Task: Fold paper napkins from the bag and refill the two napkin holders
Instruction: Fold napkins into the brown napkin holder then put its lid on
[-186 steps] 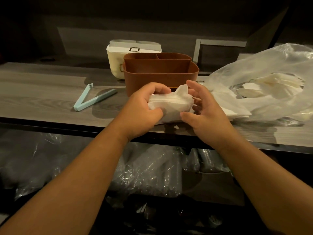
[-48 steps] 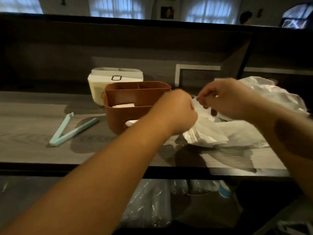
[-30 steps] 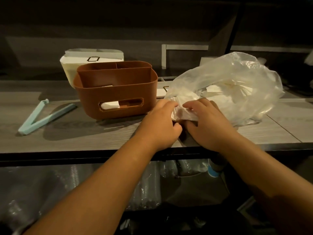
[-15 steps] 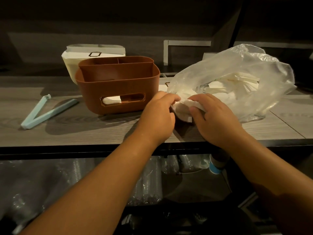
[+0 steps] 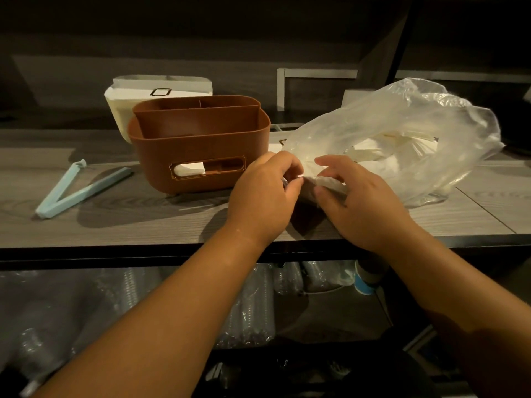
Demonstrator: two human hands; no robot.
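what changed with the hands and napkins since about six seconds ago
The napkin stack held then is gone from the hands; napkins now show through the brown holder's window. Left hand and right hand moved right to the plastic bag's mouth, gripping it. Blue clip and white holder stayed.

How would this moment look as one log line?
left hand: grips bag mouth | right hand: pulling napkins | brown holder: partly filled

- This looks like the service counter of a café or eatery, dimly lit.
- A wood-grain counter has a raised dark back ledge, like a bar.
- A brown napkin holder and a white one stand on it beside a clear bag of napkins.
- The shelf below holds what seem to be sleeves of plastic cups, wrapped in film.
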